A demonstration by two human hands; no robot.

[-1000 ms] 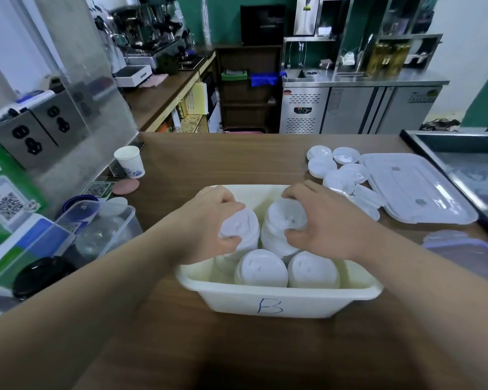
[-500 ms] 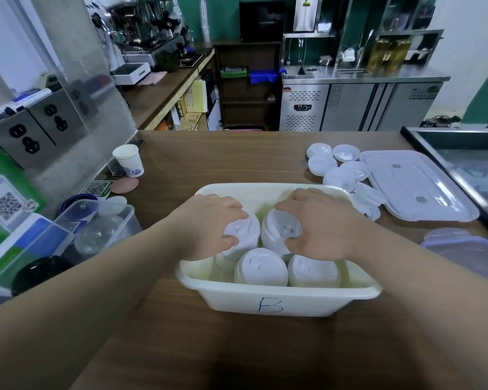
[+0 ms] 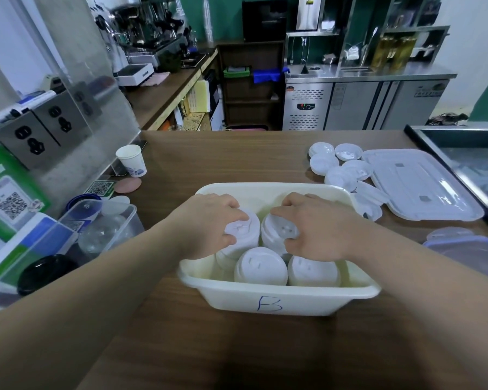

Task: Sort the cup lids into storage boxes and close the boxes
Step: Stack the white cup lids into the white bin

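A cream storage box [image 3: 276,301] marked "B" sits on the wooden counter in front of me, holding several stacks of white cup lids. My left hand [image 3: 209,223] grips the rear left stack [image 3: 244,230], fingers curled over its top. The rear right stack [image 3: 279,232] is gripped the same way by my right hand [image 3: 316,226]. Two more stacks [image 3: 261,267] stand at the front of the box. Several loose white lids [image 3: 341,170] lie on the counter to the right, beside the box's flat translucent lid [image 3: 420,184].
A clear box [image 3: 107,229] with clear lids stands at the left, near a paper cup [image 3: 131,161] and a black lid [image 3: 44,273]. A blue-rimmed container [image 3: 468,249] sits at the right edge, behind it a glass-topped cabinet [image 3: 462,153]. Bare counter lies in front of the box.
Both hands have pushed the two rear lid stacks down and slightly toward me inside the box. The stacks sit lower than a second ago.
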